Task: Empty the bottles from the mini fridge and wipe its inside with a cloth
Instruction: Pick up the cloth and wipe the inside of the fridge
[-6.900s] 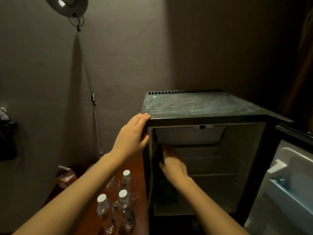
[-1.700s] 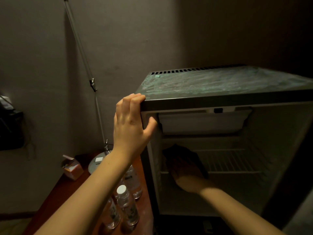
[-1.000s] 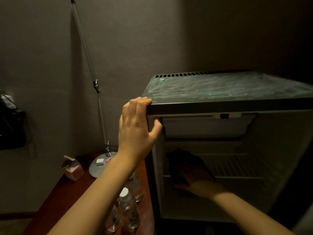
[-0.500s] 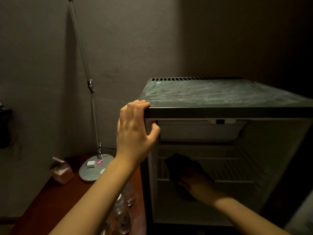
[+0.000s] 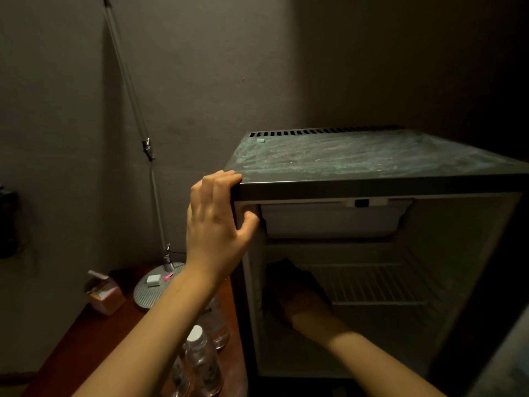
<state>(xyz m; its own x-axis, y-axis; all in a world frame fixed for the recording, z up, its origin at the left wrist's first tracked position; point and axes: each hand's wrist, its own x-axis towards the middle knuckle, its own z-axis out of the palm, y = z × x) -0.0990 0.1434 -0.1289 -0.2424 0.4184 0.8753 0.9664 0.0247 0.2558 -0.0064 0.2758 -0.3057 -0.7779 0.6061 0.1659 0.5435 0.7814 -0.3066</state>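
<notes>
Since a moment ago, right hand (image 5: 303,305) has slid the dark cloth (image 5: 282,270) toward the mini fridge (image 5: 372,167) interior's left wall, pressing it; orientation unclear. Left hand (image 5: 214,222) grasps top-left front corner. Bottles (image 5: 201,359) upright on table (image 5: 94,339).

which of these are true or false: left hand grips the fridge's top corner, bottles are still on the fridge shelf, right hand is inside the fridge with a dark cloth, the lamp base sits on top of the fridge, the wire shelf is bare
1. The left hand grips the top front corner of the mini fridge. True.
2. Bottles are still on the fridge shelf. False: the bottles stand on the wooden table beside the fridge.
3. The right hand is inside the fridge with a dark cloth. True.
4. The lamp base sits on top of the fridge. False: the lamp base rests on the table.
5. The wire shelf is bare. True as far as it shows.
</notes>
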